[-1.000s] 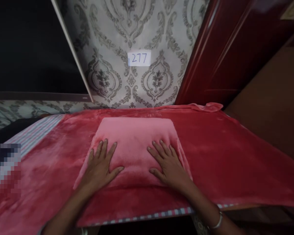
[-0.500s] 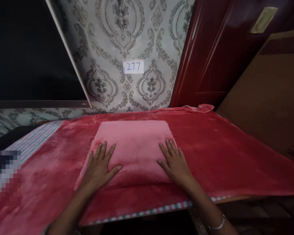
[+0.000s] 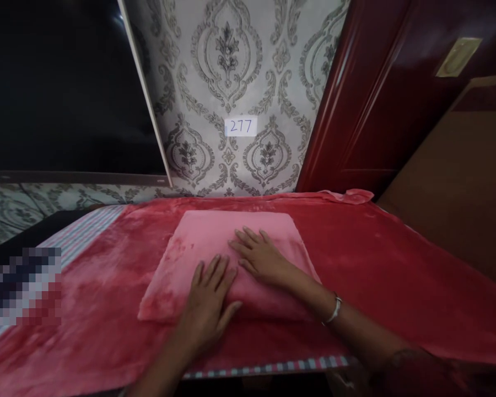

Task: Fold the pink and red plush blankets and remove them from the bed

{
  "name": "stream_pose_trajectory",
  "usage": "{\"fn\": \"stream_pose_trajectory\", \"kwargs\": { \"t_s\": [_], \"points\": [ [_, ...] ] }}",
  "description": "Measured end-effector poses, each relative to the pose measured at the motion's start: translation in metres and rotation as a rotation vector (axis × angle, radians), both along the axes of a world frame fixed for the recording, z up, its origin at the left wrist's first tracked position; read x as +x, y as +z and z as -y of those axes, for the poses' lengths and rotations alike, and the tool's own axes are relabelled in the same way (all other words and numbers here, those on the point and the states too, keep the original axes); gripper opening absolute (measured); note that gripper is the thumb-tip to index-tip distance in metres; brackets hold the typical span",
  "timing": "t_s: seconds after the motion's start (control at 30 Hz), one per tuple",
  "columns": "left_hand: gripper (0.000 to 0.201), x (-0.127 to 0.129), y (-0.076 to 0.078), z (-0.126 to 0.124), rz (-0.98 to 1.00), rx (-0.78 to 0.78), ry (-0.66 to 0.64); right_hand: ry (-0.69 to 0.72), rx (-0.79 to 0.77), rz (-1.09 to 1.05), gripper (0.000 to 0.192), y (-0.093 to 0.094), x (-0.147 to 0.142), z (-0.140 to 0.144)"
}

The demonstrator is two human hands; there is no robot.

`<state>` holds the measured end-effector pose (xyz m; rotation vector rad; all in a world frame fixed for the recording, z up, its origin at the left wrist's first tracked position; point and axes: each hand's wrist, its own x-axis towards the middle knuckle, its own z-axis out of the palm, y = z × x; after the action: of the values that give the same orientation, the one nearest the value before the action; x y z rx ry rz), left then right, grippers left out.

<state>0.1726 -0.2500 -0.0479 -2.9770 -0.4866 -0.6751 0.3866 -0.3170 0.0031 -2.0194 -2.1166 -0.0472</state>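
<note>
A pink plush cushion-like pad [image 3: 215, 231], flat and roughly square, lies on a red plush blanket [image 3: 376, 286]. Whether it is a cushion or a folded cloth I cannot tell. My left hand [image 3: 210, 298] rests at its near edge, fingers spread and pointing away from me. On the middle of the pad lies my right hand [image 3: 260, 256], palm down with fingers apart, slanting in from the right. Neither hand grips anything. A bracelet [image 3: 334, 310] circles my right wrist.
Behind the blanket stands a patterned wall with a paper label [image 3: 241, 126] reading 277. A dark screen [image 3: 66, 94] hangs at the left. On the right are a dark red door [image 3: 367, 110] and a brown board [image 3: 458, 182]. Striped cloth [image 3: 82, 237] shows at the left.
My right hand has moved left from the pad's right side onto its middle. My left hand has shifted right and nearer to me. The whole view has shifted slightly.
</note>
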Motion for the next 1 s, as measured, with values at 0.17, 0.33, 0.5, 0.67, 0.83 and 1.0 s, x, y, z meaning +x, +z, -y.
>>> {"fn": "stream_pose_trajectory", "kwargs": {
  "t_s": [0.17, 0.33, 0.5, 0.67, 0.83, 1.0],
  "points": [
    [0.078, -0.001, -0.023, 0.006, 0.009, 0.077, 0.024, -0.044, -0.056, -0.044, 0.062, -0.022, 0.011, -0.005],
    [0.083, -0.002, -0.026, 0.005, 0.004, 0.113, -0.011, -0.054, -0.074, -0.081, 0.062, -0.031, 0.009, -0.004],
    [0.085, 0.0, -0.024, 0.008, 0.021, 0.136, 0.03, -0.055, -0.112, -0.1, 0.063, -0.032, 0.008, -0.007],
    [0.082, -0.001, -0.027, 0.008, 0.031, 0.19, 0.044, -0.027, -0.107, -0.068, 0.063, -0.026, 0.026, -0.014],
    [0.079, -0.001, -0.027, 0.007, 0.074, 0.217, 0.04, -0.312, -0.138, -0.021, 0.062, -0.016, 0.073, -0.026],
    [0.08, 0.0, -0.026, 0.007, 0.09, 0.193, 0.034, -0.469, -0.16, -0.061, 0.062, -0.018, 0.097, -0.029]
  ]
}}
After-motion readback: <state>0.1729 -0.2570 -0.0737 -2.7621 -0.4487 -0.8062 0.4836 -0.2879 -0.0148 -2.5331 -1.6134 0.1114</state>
